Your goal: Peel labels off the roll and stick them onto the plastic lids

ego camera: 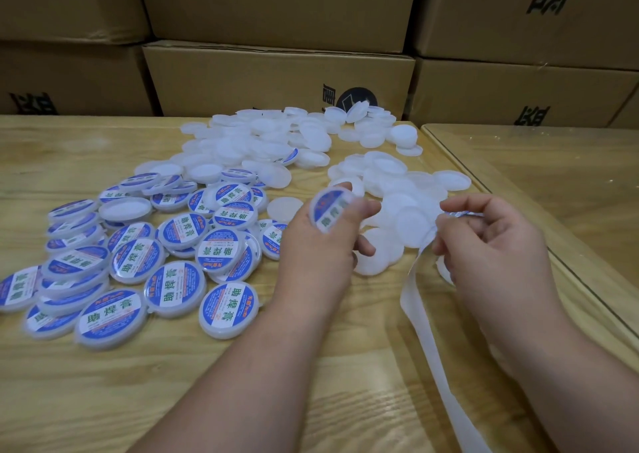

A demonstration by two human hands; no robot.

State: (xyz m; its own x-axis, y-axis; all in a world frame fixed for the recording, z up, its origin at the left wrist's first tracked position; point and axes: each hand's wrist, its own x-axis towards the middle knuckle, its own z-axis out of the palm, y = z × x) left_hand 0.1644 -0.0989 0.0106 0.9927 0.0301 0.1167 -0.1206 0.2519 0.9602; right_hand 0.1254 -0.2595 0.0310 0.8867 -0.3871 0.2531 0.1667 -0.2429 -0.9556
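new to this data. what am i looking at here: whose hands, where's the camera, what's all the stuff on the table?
No robot: one person's bare hands, filmed by a wide-angle camera worn on the head, looking forward and down. The left hand holds a lid with a blue label already on it. The right hand pinches the label strip, whose white backing tape trails toward the viewer. On the wooden table, finished labelled lids lie at left, and blank white lids are heaped further back and right. Cardboard boxes are stacked behind.
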